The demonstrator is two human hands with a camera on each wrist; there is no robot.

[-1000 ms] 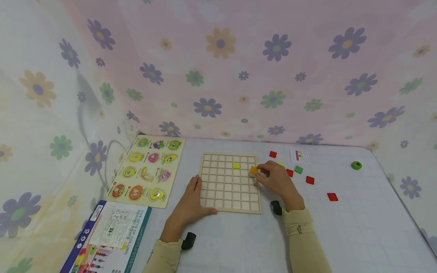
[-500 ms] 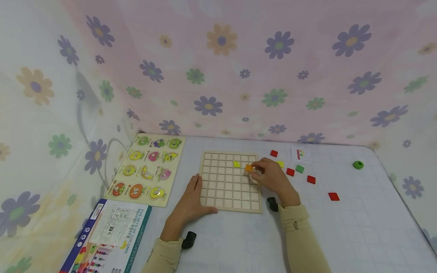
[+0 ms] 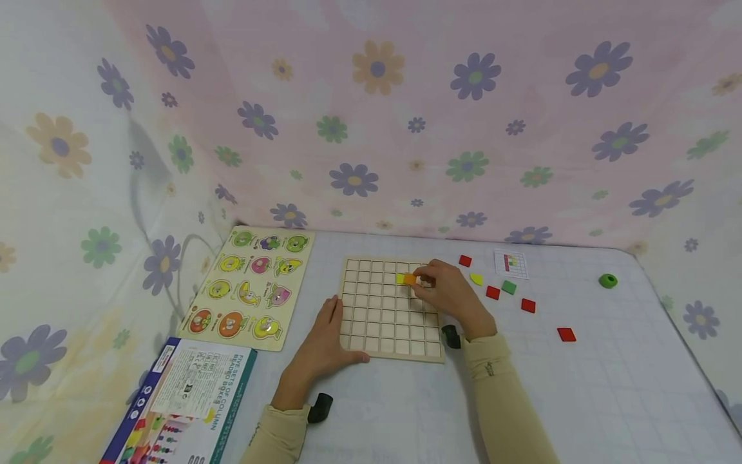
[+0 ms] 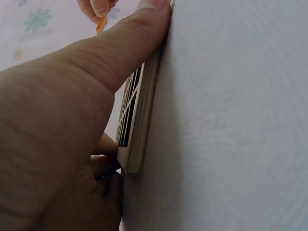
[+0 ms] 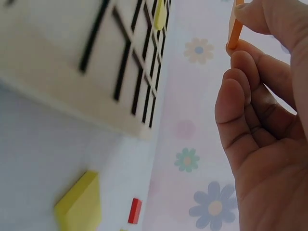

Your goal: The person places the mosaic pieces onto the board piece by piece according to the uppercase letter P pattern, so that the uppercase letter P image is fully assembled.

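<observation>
My right hand [image 3: 454,290] pinches an orange square tile [image 3: 409,280] between thumb and fingertips, over the upper part of a wooden grid board [image 3: 373,332]. In the right wrist view the orange tile [image 5: 235,30] stands edge-on between thumb and forefinger, the other fingers loosely bent. On the board is a yellow tile [image 3: 400,278], partly overlapped by the orange one in the head view. My left hand [image 3: 323,348] rests at the board's near left corner, fingers along its left side and thumb stretched along the near edge. The left wrist view shows that thumb [image 4: 110,53] close against the board's side.
Right of the board lie several red tiles [image 3: 528,305], a green tile [image 3: 509,287], a yellow tile [image 3: 476,279] and a printed pattern card [image 3: 511,264]. A green bead [image 3: 608,280] sits farther right. At left are a fruit puzzle board [image 3: 255,316] and a box [image 3: 226,399].
My right hand has moved left over the board with the orange tile, from its right edge up to the yellow tile. The left hand stays in place.
</observation>
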